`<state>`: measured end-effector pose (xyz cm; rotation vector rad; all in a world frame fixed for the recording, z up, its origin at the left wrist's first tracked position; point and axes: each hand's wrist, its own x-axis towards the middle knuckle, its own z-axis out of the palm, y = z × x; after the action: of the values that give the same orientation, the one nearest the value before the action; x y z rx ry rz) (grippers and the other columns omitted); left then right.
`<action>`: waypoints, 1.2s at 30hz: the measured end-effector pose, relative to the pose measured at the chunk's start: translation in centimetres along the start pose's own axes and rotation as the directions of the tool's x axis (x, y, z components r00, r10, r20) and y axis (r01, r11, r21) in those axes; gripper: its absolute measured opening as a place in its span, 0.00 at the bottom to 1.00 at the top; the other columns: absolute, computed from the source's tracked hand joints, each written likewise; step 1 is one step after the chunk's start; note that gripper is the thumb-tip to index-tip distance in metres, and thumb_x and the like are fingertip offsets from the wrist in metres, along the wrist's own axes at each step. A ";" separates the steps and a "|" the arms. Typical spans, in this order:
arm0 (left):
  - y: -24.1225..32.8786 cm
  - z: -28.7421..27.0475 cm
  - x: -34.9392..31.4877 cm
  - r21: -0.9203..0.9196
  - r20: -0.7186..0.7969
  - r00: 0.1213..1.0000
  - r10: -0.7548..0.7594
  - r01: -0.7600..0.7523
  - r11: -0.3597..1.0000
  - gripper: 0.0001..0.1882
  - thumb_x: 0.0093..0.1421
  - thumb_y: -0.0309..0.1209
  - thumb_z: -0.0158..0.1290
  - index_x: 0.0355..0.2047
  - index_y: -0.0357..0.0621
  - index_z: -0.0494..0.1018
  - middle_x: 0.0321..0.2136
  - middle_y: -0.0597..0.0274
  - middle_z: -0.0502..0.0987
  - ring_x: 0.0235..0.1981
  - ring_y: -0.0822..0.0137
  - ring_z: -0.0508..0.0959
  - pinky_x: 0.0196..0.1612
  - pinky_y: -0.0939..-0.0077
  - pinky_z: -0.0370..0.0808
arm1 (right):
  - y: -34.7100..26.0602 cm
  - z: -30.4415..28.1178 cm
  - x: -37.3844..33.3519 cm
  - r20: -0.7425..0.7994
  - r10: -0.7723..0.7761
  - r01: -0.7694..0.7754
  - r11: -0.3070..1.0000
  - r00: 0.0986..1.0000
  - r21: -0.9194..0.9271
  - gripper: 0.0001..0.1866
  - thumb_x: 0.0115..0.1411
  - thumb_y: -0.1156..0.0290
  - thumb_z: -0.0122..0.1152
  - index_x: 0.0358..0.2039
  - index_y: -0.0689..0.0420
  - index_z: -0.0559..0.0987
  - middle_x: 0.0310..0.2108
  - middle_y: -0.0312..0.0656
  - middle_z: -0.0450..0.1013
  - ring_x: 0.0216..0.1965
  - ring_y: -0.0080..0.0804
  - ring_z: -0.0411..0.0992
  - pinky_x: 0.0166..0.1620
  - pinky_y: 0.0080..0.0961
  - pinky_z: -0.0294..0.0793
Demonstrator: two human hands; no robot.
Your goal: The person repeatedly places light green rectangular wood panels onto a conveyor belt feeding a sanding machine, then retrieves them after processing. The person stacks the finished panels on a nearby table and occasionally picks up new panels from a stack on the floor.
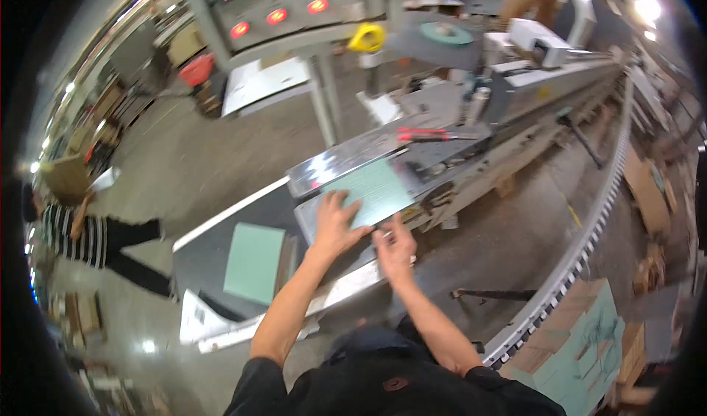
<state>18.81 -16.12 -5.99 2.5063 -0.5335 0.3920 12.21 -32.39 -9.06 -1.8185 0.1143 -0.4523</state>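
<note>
A pale green rectangular board (372, 191) lies on the metal bed of a machine in front of me. My left hand (336, 226) rests over its near left part with the fingers spread. At the board's near edge is my right hand (395, 250), its fingers drawn together around something small that I cannot make out. A shiny metal plate (324, 169) runs along the far side of the board. To the left, a stack of green boards (254, 263) sits on the dark conveyor belt (202, 250).
A red-handled tool (423, 135) lies on the machine beyond the board. A control panel (276, 18) with lit red buttons stands ahead. A curved roller track (582, 258) bends along the right, near stacked green-topped boards (571, 350). Another person (81, 235) is at the far left.
</note>
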 end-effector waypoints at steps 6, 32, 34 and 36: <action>-1.4 -2.5 -1.8 0.026 -0.059 0.998 -0.001 0.002 1.000 0.41 0.42 0.47 0.72 0.56 0.43 0.77 0.63 0.34 0.66 0.66 0.34 0.62 0.67 0.41 0.59 | 1.7 3.0 -0.6 0.057 -0.087 0.094 0.987 0.995 -0.133 0.58 0.55 0.60 0.75 0.73 0.67 0.45 0.55 0.59 0.69 0.51 0.49 0.72 0.50 0.40 0.75; -2.4 -0.8 -6.2 0.094 0.010 1.000 -0.003 0.002 0.996 0.36 0.52 0.32 0.66 0.61 0.36 0.70 0.64 0.43 0.68 0.68 0.42 0.63 0.67 0.46 0.55 | 1.5 3.7 -1.0 -0.001 -0.141 0.136 0.953 0.990 -0.272 0.66 0.51 0.61 0.78 0.73 0.69 0.38 0.47 0.56 0.71 0.46 0.52 0.74 0.45 0.40 0.78; -2.3 -0.9 -6.1 0.102 0.023 1.000 -0.005 0.003 0.995 0.35 0.52 0.31 0.66 0.61 0.34 0.70 0.64 0.43 0.69 0.68 0.42 0.63 0.67 0.45 0.56 | 1.6 3.7 -1.0 -0.001 -0.149 0.143 0.949 0.989 -0.280 0.66 0.51 0.61 0.78 0.73 0.69 0.38 0.47 0.56 0.71 0.46 0.51 0.74 0.45 0.40 0.78; -2.0 -1.0 -5.9 0.098 0.026 1.000 0.004 -0.007 0.995 0.35 0.52 0.31 0.66 0.60 0.32 0.70 0.64 0.43 0.69 0.68 0.42 0.63 0.66 0.44 0.56 | 1.7 3.7 -1.0 -0.002 -0.163 0.156 0.947 0.987 -0.281 0.66 0.51 0.61 0.78 0.73 0.69 0.37 0.46 0.55 0.71 0.45 0.51 0.74 0.45 0.40 0.78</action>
<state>14.34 -12.28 -8.33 2.6078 -0.5434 0.3967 12.94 -29.27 -11.77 -2.1106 0.0497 -0.5982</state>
